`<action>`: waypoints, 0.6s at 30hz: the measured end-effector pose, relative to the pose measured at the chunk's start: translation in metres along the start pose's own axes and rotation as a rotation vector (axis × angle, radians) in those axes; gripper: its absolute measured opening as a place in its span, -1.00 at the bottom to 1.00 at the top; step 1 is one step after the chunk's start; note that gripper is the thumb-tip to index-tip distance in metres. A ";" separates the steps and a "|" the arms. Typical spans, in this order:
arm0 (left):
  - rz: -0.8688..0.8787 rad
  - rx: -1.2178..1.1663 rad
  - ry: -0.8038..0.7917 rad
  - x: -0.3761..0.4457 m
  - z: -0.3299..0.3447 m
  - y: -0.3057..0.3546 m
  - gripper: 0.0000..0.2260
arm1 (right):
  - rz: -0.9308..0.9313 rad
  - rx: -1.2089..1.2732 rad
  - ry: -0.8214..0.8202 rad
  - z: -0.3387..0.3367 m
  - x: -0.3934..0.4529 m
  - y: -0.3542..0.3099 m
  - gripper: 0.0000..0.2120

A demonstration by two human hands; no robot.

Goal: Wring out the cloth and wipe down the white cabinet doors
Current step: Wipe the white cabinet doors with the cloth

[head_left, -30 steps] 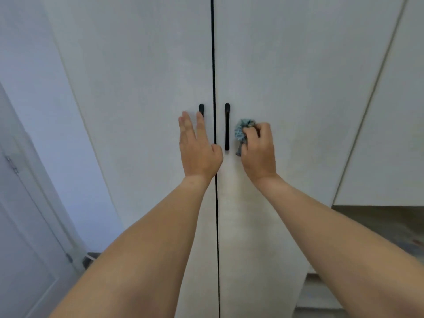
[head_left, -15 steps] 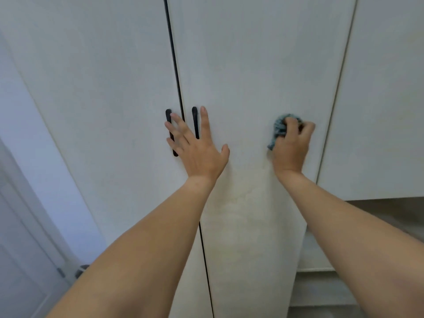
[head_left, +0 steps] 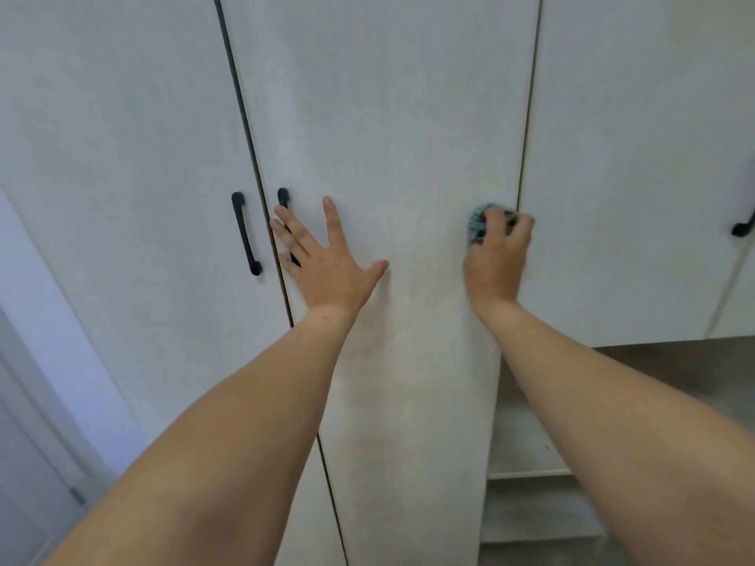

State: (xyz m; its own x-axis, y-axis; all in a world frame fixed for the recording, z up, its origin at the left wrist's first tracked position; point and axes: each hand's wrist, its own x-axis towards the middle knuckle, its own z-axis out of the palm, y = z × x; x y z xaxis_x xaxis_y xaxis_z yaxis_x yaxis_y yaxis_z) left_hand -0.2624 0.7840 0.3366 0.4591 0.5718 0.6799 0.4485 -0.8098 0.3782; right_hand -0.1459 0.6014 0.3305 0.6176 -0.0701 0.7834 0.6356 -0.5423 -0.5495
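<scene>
Two tall white cabinet doors fill the view, the left door [head_left: 122, 157] and the right door [head_left: 388, 136], each with a black handle. My left hand [head_left: 327, 263] lies flat with spread fingers on the right door, covering most of its handle [head_left: 282, 196]. My right hand [head_left: 496, 255] grips a bunched blue-grey cloth [head_left: 477, 224] and presses it against the right door near its right edge. Most of the cloth is hidden under my fingers.
The left door's black handle [head_left: 245, 232] is to the left of my left hand. A third white door [head_left: 633, 157] with a black handle [head_left: 741, 226] stands on the right, with white shelves [head_left: 527, 475] below it. A pale wall and door frame [head_left: 49, 402] are at the far left.
My right hand has slid the cloth rightwards across the right door, from beside the handle to its right edge. My left hand has moved from the left door onto the right door.
</scene>
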 end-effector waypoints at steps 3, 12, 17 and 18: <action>0.008 0.019 -0.002 -0.001 -0.002 -0.001 0.16 | -0.327 0.042 -0.231 0.031 -0.042 -0.044 -0.71; 0.036 0.046 0.046 -0.001 0.002 -0.005 0.16 | -0.022 -0.041 -0.013 0.009 -0.009 0.025 -0.66; 0.060 0.056 0.059 -0.002 0.003 -0.008 0.16 | -0.239 -0.024 -0.136 0.046 -0.048 -0.029 -0.69; 0.063 0.058 0.059 -0.002 0.003 -0.010 0.16 | -0.340 -0.055 -0.197 0.049 -0.056 -0.033 -0.66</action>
State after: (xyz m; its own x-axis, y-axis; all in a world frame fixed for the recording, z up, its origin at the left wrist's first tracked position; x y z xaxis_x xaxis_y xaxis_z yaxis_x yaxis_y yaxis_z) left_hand -0.2656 0.7911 0.3301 0.4427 0.5098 0.7376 0.4643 -0.8341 0.2978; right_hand -0.1788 0.6640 0.2907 0.4568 0.2798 0.8445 0.7964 -0.5517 -0.2480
